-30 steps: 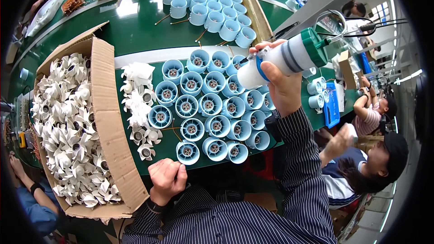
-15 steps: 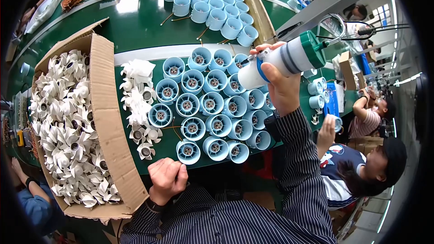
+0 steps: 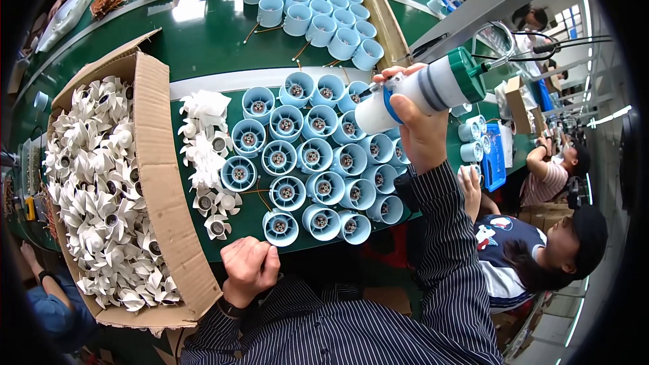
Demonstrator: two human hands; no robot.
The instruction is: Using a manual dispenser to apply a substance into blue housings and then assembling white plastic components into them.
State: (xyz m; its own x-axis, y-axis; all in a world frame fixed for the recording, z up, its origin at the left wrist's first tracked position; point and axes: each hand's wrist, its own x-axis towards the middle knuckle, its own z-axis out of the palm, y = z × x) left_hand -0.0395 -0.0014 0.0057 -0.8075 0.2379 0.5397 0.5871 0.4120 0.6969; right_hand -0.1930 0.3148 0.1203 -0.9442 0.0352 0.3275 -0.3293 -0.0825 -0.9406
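Observation:
My right hand point(image 3: 422, 132) is wrapped round a dispensing syringe point(image 3: 438, 86), a thick white barrel with a green cap and a hose at its upper end. I hold it tilted above the right side of a group of light-blue round fan housings point(image 3: 319, 222), which stand open side up with metal shafts inside. The syringe's lower end hides part of the housings behind it. At the table's near edge rests my left hand point(image 3: 249, 269), closed in a fist with nothing showing in it, just below the nearest housing. White fan blades point(image 3: 205, 152) lie left of the housings.
A cardboard box point(image 3: 172, 196) full of white fan blades stands at the left. More blue housings point(image 3: 297, 20) stand farther back on the green table point(image 3: 203, 40), beside a tan rail point(image 3: 382, 13). To the right sits a co-worker point(image 3: 507, 250), near a blue tray point(image 3: 496, 155).
The co-worker's hand at the right has moved left and down, and the blue housing it held up is out of sight. My own hands and the syringe have stayed almost still.

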